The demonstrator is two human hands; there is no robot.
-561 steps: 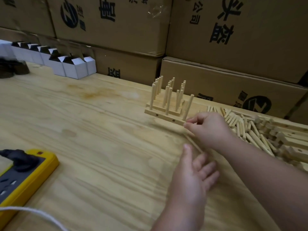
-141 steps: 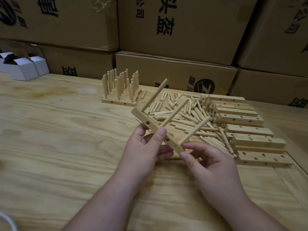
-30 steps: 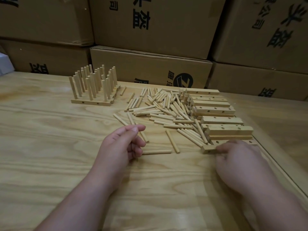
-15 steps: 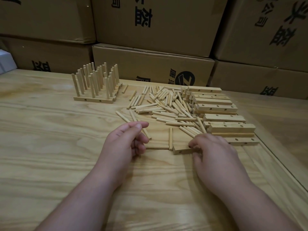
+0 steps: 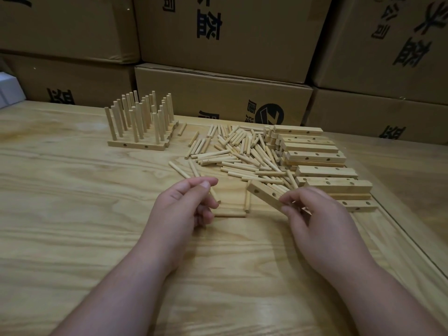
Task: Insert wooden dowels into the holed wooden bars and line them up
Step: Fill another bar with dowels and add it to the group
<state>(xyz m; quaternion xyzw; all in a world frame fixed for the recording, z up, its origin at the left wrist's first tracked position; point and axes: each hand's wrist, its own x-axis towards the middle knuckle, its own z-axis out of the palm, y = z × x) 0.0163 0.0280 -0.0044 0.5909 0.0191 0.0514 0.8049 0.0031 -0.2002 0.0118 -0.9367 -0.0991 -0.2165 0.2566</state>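
My right hand (image 5: 315, 214) pinches one end of a holed wooden bar (image 5: 264, 192) and holds it tilted just above the table, free end pointing left. My left hand (image 5: 186, 204) hovers to the left of it with loosely curled fingers, thumb near the index tip, holding nothing I can see. A loose dowel (image 5: 215, 196) lies on the table under its fingertips. Two more dowels (image 5: 246, 202) lie between my hands. Finished bars with upright dowels (image 5: 140, 132) stand in a row at the back left.
A heap of loose dowels (image 5: 242, 154) covers the table's middle, with a pile of holed bars (image 5: 322, 163) on its right. Cardboard boxes (image 5: 223, 98) wall off the back. The wooden table (image 5: 72, 214) has a raised edge strip at the right.
My right hand has drawn a bar out of the pile, pulled it left and lifted it off the table. My left hand has stayed almost in place.
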